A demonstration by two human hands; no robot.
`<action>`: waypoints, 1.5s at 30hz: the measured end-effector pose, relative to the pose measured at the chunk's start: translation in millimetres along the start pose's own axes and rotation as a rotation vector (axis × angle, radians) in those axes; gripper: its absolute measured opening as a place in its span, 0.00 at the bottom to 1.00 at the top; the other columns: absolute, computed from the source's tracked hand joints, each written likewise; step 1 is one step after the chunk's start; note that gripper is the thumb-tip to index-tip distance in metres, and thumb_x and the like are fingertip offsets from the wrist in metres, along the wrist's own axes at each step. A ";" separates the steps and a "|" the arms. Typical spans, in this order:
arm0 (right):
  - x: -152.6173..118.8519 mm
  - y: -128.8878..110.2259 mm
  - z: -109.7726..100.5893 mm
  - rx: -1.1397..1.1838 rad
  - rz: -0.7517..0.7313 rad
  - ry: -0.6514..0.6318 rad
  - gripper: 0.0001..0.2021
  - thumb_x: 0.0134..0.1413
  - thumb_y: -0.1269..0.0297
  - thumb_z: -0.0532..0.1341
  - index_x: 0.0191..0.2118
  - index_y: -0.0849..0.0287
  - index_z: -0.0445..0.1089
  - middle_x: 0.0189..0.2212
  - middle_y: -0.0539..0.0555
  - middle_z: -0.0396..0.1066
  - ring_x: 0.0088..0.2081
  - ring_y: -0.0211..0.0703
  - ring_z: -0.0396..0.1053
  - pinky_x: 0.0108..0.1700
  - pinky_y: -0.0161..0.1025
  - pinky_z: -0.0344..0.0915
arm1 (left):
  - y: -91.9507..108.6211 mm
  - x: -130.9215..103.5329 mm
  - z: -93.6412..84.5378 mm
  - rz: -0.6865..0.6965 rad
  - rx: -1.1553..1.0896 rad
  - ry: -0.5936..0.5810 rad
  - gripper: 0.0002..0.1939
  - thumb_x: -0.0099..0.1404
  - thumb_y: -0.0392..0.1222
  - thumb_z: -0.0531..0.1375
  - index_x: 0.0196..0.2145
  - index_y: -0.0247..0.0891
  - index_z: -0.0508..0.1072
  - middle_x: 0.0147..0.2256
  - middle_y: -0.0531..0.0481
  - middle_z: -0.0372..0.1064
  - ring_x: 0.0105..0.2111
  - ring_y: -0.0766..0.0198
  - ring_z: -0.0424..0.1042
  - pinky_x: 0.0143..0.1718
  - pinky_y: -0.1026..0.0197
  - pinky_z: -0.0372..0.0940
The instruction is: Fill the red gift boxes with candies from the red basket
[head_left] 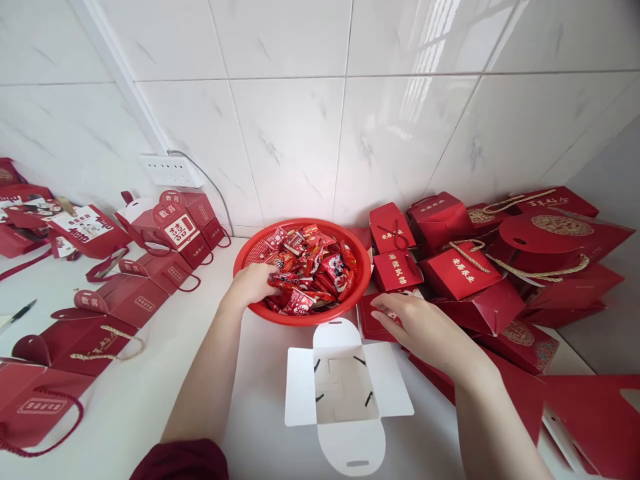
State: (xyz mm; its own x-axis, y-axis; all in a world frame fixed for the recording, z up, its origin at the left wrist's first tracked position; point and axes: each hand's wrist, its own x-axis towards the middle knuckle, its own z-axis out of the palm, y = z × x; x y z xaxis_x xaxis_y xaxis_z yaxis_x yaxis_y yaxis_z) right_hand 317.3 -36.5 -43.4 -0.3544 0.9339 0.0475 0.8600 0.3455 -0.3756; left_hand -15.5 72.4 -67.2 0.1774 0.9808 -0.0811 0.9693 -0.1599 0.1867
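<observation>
At the left side of a red plastic basket (243, 263), my left hand (257, 281) reaches in over the rim. Its fingers are curled onto the wrapped candies (315, 267), and the fingertips are partly hidden among the wrappers. My right hand (407, 317) hovers to the right of the basket with its fingers apart and nothing in them. Between my forearms an opened box (350, 450) stands on the table, white inside, its flaps folded outward. Inside it only short dark cord ends show at the walls.
Red gift boxes with rope handles (465, 270) are piled at the right. More red boxes (150, 293) line the left side of the white table (200, 413). A power strip (170, 171) is on the tiled wall behind, and a pen (19, 315) lies far left.
</observation>
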 end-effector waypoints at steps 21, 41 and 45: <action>4.1 -1.6 4.6 -0.027 0.005 -0.024 0.12 0.66 0.64 0.52 0.44 0.57 0.72 0.38 0.55 0.76 0.39 0.48 0.74 0.38 0.40 0.64 | -12.6 -6.4 -17.3 -0.066 -0.413 0.464 0.21 0.64 0.44 0.56 0.54 0.41 0.74 0.45 0.49 0.77 0.40 0.58 0.74 0.47 0.59 0.67; 6.3 1.9 9.9 -0.011 -0.003 -0.035 0.12 0.67 0.64 0.51 0.43 0.55 0.72 0.38 0.54 0.76 0.39 0.48 0.74 0.39 0.40 0.64 | -26.7 -13.4 -14.5 0.062 -0.649 -0.025 0.21 0.54 0.51 0.64 0.43 0.38 0.75 0.41 0.46 0.77 0.43 0.54 0.75 0.48 0.54 0.69; 6.0 1.3 8.8 -0.011 0.003 -0.042 0.12 0.67 0.64 0.51 0.43 0.56 0.71 0.38 0.54 0.76 0.39 0.48 0.73 0.39 0.41 0.64 | -19.9 -16.7 -17.4 0.043 -0.575 -0.049 0.12 0.55 0.51 0.62 0.29 0.39 0.73 0.28 0.51 0.73 0.32 0.57 0.75 0.36 0.58 0.69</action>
State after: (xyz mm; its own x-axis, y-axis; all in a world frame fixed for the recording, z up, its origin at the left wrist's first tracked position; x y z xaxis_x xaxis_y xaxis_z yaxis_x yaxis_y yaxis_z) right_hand 313.1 -31.2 -51.8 -0.3666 0.9304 0.0075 0.8651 0.3438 -0.3651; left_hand -40.7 61.1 -52.5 0.2352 0.9663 -0.1047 0.7155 -0.0993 0.6916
